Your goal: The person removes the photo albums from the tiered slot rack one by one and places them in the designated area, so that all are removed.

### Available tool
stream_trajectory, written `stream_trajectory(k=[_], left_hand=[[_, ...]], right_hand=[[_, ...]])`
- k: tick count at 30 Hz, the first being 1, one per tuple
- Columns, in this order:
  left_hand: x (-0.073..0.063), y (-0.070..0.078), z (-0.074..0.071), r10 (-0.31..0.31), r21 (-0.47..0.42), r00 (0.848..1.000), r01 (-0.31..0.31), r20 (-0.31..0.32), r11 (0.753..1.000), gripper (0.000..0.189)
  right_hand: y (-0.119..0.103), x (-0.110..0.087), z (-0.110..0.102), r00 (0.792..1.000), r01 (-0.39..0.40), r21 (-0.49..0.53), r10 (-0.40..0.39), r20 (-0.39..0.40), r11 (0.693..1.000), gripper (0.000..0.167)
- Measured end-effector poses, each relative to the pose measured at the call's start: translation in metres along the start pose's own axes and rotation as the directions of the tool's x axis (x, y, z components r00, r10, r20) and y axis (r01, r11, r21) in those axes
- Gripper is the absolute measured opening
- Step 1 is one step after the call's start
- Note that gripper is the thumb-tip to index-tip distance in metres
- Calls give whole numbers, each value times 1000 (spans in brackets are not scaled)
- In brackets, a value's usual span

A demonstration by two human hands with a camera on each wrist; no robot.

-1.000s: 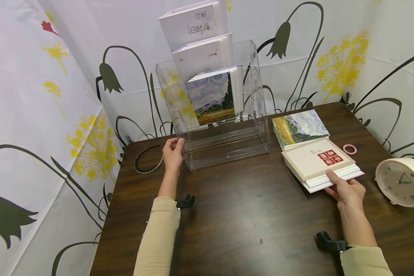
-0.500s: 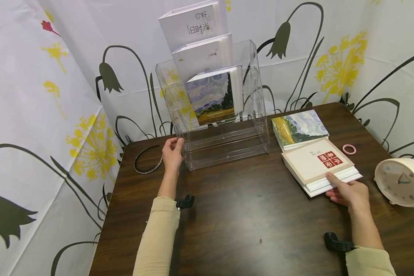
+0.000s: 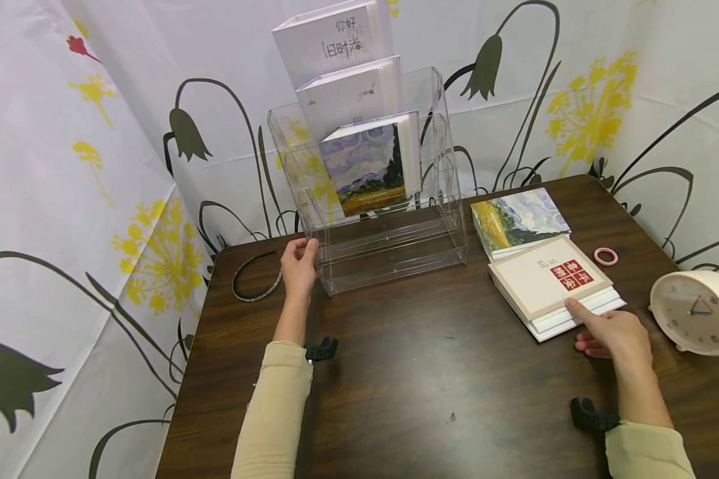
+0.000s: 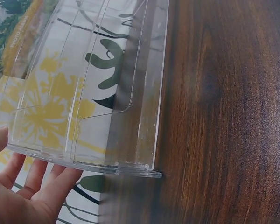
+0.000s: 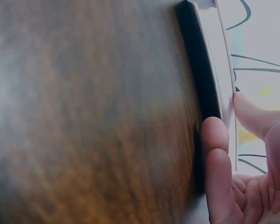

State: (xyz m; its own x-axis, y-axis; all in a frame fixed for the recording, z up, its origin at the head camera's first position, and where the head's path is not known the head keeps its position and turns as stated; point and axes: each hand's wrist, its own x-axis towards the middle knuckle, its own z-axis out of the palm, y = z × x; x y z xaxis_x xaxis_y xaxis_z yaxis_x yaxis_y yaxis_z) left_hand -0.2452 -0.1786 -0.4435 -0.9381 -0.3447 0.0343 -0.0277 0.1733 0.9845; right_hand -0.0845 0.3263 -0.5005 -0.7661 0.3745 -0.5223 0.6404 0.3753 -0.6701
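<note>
My left hand point(image 3: 299, 266) grips the left side panel of a clear acrylic display rack point(image 3: 389, 256). In the left wrist view its thumb is on one side of the panel point(image 4: 60, 163) and the fingers are on the other. My right hand point(image 3: 620, 336) is at the front edge of a stack of thick white-edged albums. A beige cover with red characters point(image 3: 551, 279) tops the stack, and my thumb rests at its edge. In the right wrist view the fingers point(image 5: 217, 161) curl by the lower cover, with the stack's edge point(image 5: 217, 51) between them and the thumb.
Three books stand in the rack: two white ones point(image 3: 329, 46) and a painted-cover album point(image 3: 365, 166) in front. Another painted-cover album point(image 3: 521, 219) lies behind the stack. A pink ring point(image 3: 606, 256), a white clock point(image 3: 695, 313) and a dark headband point(image 3: 254, 296) lie around the table.
The stack's front edge has shifted slightly toward me since the earliest frame. My right hand has slid right and its fingers show more outside the stack. The left hand keeps its place.
</note>
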Motion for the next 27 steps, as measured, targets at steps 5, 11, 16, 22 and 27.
stream_trajectory(k=[5, 11, 16, 22, 27], left_hand=[[0, 0, 0, -1, -2, 1000, 1, -2, 1000, 39], [0, 1, 1, -1, -14, 1000, 1, 4, 1000, 40], [0, 0, 0, 8, -17, 1000, -8, 0, 1000, 38], [-1, 1, -1, 6, -7, 1000, -6, -7, 1000, 38], [-2, 1, 0, -1, -11, 1000, 0, -8, 1000, 37]], right_hand=[[-2, -2, -2, 1000, 1, -61, -1, -8, 998, 99], [-5, -4, -3, 1000, -13, -109, 11, -20, 994, 99], [-5, -6, -1, 1000, -4, -106, 0, -30, 994, 95], [-5, -7, 1, 999, 5, -108, -9, -38, 994, 92], [-5, -8, 0, 999, 4, -84, -7, -34, 996, 91]])
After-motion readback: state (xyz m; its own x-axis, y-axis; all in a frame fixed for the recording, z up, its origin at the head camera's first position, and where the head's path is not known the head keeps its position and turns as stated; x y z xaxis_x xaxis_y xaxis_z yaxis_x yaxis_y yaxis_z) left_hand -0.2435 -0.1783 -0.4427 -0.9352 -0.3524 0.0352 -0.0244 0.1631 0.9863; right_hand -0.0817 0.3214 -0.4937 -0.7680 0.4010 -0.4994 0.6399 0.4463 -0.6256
